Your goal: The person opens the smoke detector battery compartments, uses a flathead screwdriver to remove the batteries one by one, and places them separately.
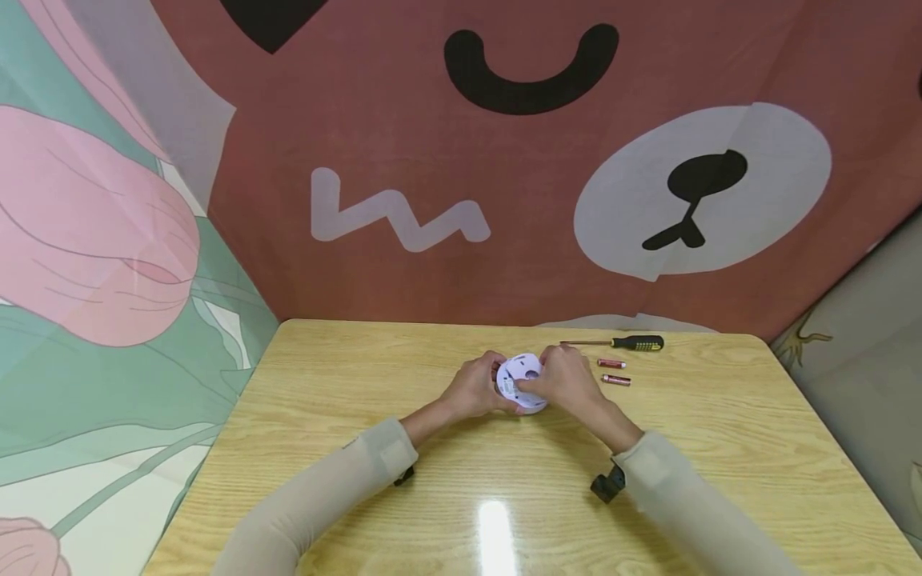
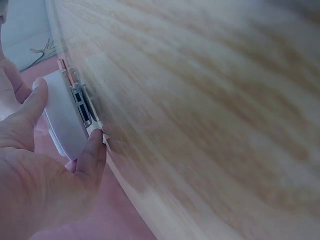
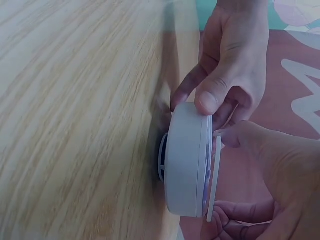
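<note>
A round white smoke detector (image 1: 507,391) is between both hands, just above the table. My left hand (image 1: 475,387) grips its edge, thumb on one side and fingers round the other. In the left wrist view, slotted vents (image 2: 82,106) show on the detector's table-facing side. My right hand (image 1: 571,384) pinches a thin white cover plate (image 3: 215,175) between thumb and fingers. In the right wrist view this plate stands slightly apart from the detector's body (image 3: 186,160), alongside its upper face. The detector is tilted, and the right hand hides part of its face in the head view.
Two small red batteries (image 1: 615,380) lie on the wooden table (image 1: 360,360) to the right of the hands. Behind them is a screwdriver (image 1: 637,343) with a black and yellow handle. A printed cloth (image 1: 403,288) hangs along the table's back edge.
</note>
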Available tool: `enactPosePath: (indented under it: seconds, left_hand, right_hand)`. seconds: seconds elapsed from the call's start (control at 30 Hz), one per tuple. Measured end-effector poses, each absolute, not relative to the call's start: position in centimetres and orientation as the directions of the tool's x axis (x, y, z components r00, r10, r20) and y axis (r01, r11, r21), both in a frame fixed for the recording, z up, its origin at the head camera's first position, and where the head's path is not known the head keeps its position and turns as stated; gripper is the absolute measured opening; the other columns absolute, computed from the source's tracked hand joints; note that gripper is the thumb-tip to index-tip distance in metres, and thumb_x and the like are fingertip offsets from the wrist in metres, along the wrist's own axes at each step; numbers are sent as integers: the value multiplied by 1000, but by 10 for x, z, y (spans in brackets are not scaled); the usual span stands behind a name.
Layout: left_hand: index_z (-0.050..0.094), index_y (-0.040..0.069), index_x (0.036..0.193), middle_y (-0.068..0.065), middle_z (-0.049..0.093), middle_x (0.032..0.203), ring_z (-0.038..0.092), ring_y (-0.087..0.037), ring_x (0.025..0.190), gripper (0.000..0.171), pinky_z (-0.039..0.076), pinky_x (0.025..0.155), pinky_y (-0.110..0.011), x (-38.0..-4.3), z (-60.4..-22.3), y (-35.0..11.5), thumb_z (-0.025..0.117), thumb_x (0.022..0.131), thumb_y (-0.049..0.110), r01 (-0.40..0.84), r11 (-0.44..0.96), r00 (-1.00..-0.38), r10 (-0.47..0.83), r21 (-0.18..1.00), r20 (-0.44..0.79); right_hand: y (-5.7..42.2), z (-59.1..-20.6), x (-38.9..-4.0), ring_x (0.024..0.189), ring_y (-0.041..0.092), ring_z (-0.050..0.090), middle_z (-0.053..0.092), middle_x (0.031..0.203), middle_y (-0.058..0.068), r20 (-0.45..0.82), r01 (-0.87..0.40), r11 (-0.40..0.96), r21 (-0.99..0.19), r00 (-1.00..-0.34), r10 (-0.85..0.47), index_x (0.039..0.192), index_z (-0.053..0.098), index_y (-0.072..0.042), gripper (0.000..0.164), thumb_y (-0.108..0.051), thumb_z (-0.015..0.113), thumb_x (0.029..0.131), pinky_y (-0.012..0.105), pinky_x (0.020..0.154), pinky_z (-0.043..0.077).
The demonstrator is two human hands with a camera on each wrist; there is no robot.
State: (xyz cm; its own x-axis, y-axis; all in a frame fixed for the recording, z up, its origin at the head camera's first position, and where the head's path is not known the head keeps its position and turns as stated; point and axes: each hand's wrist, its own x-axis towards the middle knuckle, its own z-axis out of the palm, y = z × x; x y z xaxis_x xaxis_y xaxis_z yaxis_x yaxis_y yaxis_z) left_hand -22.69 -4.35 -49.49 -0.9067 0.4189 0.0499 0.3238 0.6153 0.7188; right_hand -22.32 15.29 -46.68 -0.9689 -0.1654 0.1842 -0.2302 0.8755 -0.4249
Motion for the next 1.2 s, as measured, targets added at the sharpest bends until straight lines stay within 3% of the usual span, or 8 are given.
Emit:
enactPosePath:
  seconds: [0.23, 0.53, 0.9, 1.2]
  left_hand:
    - [60, 7, 129, -3, 72, 113, 66, -13, 99, 81, 53, 84, -27, -228, -496, -43, 104, 67, 36, 329, 622, -906, 420, 710, 52]
    - [60, 7, 129, -2, 71, 111, 64, -11, 94, 82, 52, 80, -25, -228, -497, -43, 103, 67, 38, 336, 622, -903, 425, 707, 56]
    - [59, 8, 131, -2, 70, 112, 64, -11, 95, 85, 52, 81, -26, -228, -497, -42, 103, 67, 41, 352, 634, -900, 432, 689, 62]
    - [59, 7, 131, -3, 72, 112, 65, -13, 97, 86, 53, 83, -28, -228, -497, -42, 103, 65, 41, 335, 644, -906, 422, 688, 47]
  right_hand:
    - [150, -468, -221, 56, 16, 46, 53, 58, -2, 177, -222, 878, -425, -971, -160, 62, 57, -12, 50, -42, 96, 69, 31, 49, 34]
    - [147, -466, -220, 54, 14, 42, 44, 55, -4, 164, -216, 878, -426, -973, -160, 57, 49, -15, 56, -41, 96, 71, 30, 48, 32]
    - [147, -465, -220, 55, 16, 44, 48, 55, -2, 163, -200, 879, -432, -976, -143, 58, 52, -14, 54, -42, 96, 71, 30, 48, 33]
    - [145, -465, -218, 53, 14, 40, 43, 52, -5, 143, -185, 880, -436, -980, -135, 56, 48, -16, 59, -46, 96, 71, 29, 47, 30]
